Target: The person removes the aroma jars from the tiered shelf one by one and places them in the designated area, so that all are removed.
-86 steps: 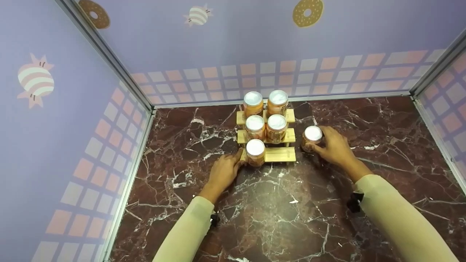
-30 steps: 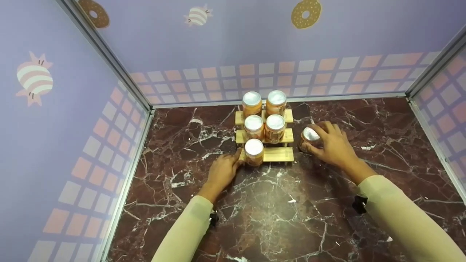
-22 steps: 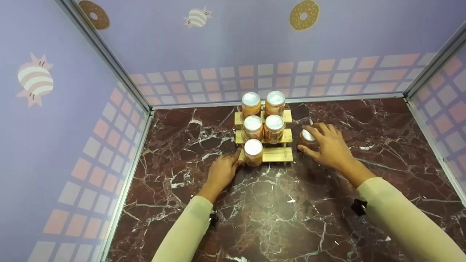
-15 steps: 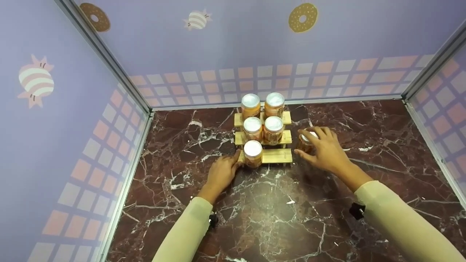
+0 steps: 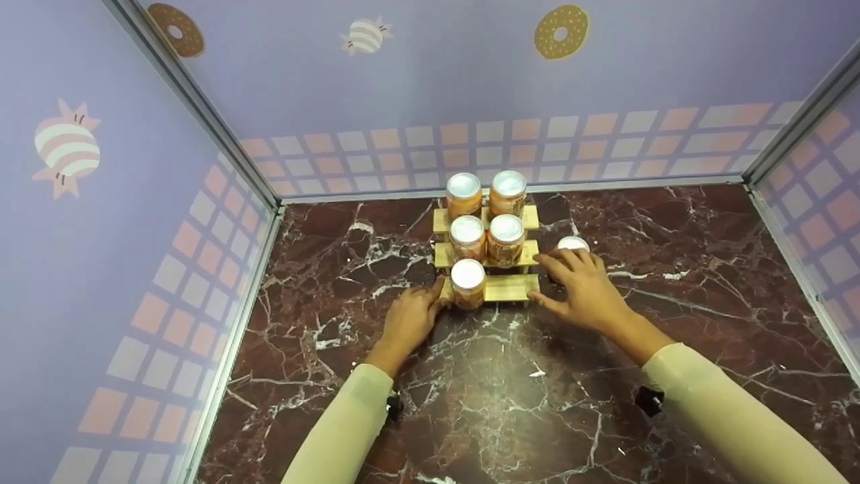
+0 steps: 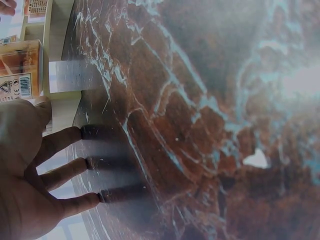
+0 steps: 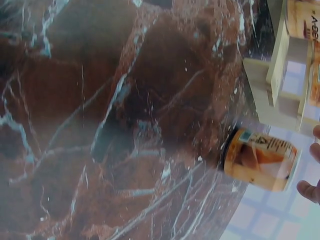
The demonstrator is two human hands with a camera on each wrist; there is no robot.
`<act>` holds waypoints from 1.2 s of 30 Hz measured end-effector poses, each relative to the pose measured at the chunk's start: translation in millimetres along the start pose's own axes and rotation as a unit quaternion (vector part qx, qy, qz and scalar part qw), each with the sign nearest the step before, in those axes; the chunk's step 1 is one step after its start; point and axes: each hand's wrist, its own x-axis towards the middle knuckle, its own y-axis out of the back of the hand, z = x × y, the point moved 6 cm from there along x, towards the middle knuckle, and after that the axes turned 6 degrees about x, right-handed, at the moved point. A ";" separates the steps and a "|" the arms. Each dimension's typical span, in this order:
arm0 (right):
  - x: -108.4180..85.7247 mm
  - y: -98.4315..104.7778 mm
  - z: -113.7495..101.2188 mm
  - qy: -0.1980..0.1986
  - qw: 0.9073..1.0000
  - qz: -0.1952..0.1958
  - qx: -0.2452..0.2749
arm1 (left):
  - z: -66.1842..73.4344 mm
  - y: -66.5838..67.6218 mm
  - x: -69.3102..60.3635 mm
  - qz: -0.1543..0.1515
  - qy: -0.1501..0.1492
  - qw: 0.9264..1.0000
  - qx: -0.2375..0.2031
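A three-step wooden stand (image 5: 512,288) holds orange-labelled cans with silvery lids. Two cans, a left one (image 5: 463,196) and a right one (image 5: 508,195), stand on the back step. On the middle step are another pair, a left can (image 5: 467,240) and a right can (image 5: 506,242). One can (image 5: 468,286) is on the left of the front step. My left hand (image 5: 408,321) touches that step's left end, its lower fingers straight against the tabletop. My right hand (image 5: 586,290), fingers spread, is at the step's right end, partly hiding a loose can (image 5: 572,243). That can (image 7: 262,160) stands upright on the table.
The dark red marbled tabletop (image 5: 497,403) has white veins and a few small white flecks. Purple printed panels, a back wall (image 5: 430,74) and a left wall (image 5: 134,222), enclose it, with metal strips along their edges. The stand is close to the back wall.
My right hand held the loose can beside the stand, then let go of it and moved left to the front step's right end. My left hand has stayed at the left end.
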 end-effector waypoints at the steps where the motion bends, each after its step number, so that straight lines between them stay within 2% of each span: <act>1: 0.0 -1.4 -2.1 0.002 1.000 -0.002 0.001 | -1.4 -2.4 0.3 -0.002 0.002 1.000 -0.006; 3: -0.1 -4.3 -6.1 0.006 1.000 -0.004 0.000 | -4.0 -6.3 0.2 -0.005 0.001 1.000 -0.008; 5: -0.3 -7.1 -10.3 0.011 1.000 -0.004 0.001 | -14.1 -27.7 3.6 -0.003 0.004 1.000 -0.021; 8: -0.5 -10.7 -16.6 0.021 1.000 -0.002 0.004 | -13.6 -27.2 3.1 0.002 0.000 1.000 -0.019; 14: 0.2 -17.8 -28.5 0.041 0.999 0.002 0.020 | 1.9 3.1 0.8 0.000 0.000 1.000 -0.022; 18: 1.4 -23.1 -36.1 0.039 0.999 -0.007 0.027 | 7.0 11.7 -0.6 0.003 0.002 1.000 -0.003; 21: 2.8 -26.7 -41.6 0.036 0.999 -0.014 0.032 | 7.6 11.9 -1.0 0.001 0.003 1.000 -0.002; 22: 3.4 -28.0 -43.3 0.037 0.999 -0.015 0.032 | 9.9 18.4 -2.2 -0.001 0.000 1.000 -0.002; 26: 5.9 -31.5 -48.8 0.038 0.999 -0.014 0.037 | 0.6 0.7 -0.2 0.000 0.000 1.000 -0.016; 28: 7.3 -32.6 -51.0 0.040 0.998 -0.011 0.039 | -7.2 -14.7 1.2 0.010 -0.003 1.000 -0.005; 29: 8.1 -33.3 -51.9 0.040 0.998 -0.009 0.041 | -12.7 -27.0 3.0 0.013 -0.003 1.000 -0.003; 31: 10.0 -34.9 -53.8 0.043 0.998 -0.006 0.046 | -15.9 -33.7 3.9 0.013 -0.008 1.000 0.010; 33: 11.8 -36.4 -55.6 0.041 0.998 -0.008 0.047 | -16.7 -35.5 4.1 0.016 -0.010 1.000 0.012; 35: 13.5 -38.2 -57.4 0.039 0.998 -0.007 0.048 | -14.1 -31.4 3.3 0.021 -0.012 1.000 0.018; 36: 14.3 -38.8 -58.5 0.039 0.998 -0.007 0.047 | -8.5 -19.3 1.5 0.021 -0.013 1.000 0.018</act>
